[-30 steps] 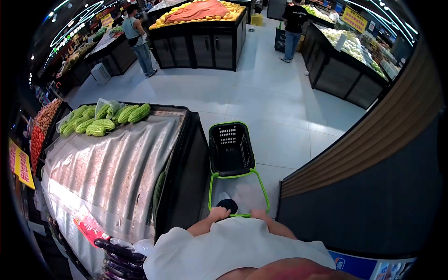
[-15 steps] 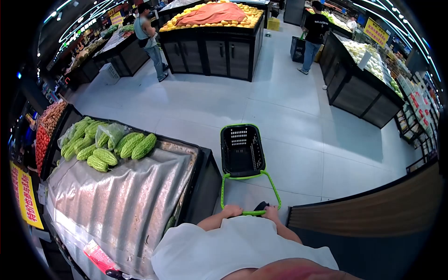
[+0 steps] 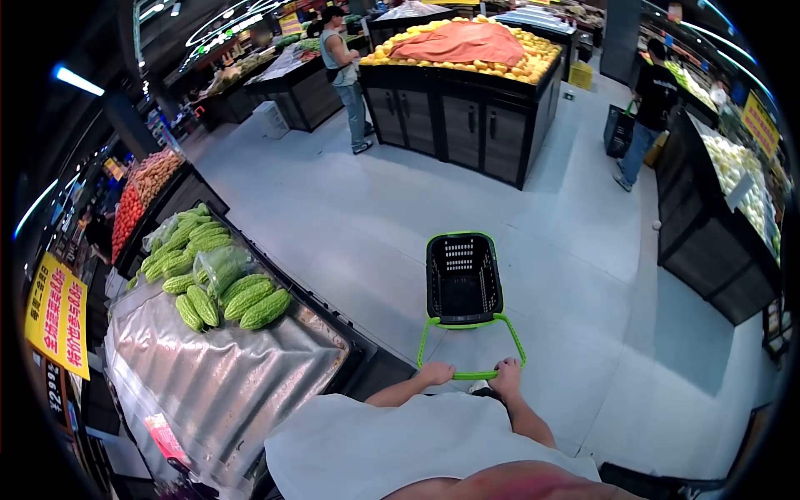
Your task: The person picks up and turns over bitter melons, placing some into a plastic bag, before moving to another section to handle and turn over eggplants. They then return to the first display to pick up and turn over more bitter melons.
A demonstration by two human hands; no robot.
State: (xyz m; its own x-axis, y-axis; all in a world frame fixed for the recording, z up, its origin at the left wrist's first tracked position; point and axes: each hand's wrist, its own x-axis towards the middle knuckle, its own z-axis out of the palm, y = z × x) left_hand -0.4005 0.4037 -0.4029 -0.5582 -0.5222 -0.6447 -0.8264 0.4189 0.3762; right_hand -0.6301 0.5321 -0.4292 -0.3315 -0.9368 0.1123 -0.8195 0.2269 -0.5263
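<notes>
A black shopping basket (image 3: 463,283) with a bright green rim is on the floor in front of me, and nothing shows inside it. Its long green handle (image 3: 477,375) reaches back toward my body. My left hand (image 3: 435,374) is closed round the left end of the grip. At the right end, my right hand (image 3: 506,377) is wrapped round the same bar. Left of the basket, green bitter melons (image 3: 206,258) lie on a produce stand (image 3: 225,367) covered in silvery sheeting, some of them in clear plastic bags.
Ahead stands a dark island (image 3: 458,125) of yellow fruit under an orange cloth. One person (image 3: 346,83) stands at its left; another person (image 3: 646,108) with a dark basket is at the right. White produce fills a stand (image 3: 708,217) at right. Yellow sign (image 3: 57,315) hangs left.
My view has turned left, so the stands and people appear farther right. The basket has moved along the bitter melon stand, and both hands have kept their grip on the handle.
</notes>
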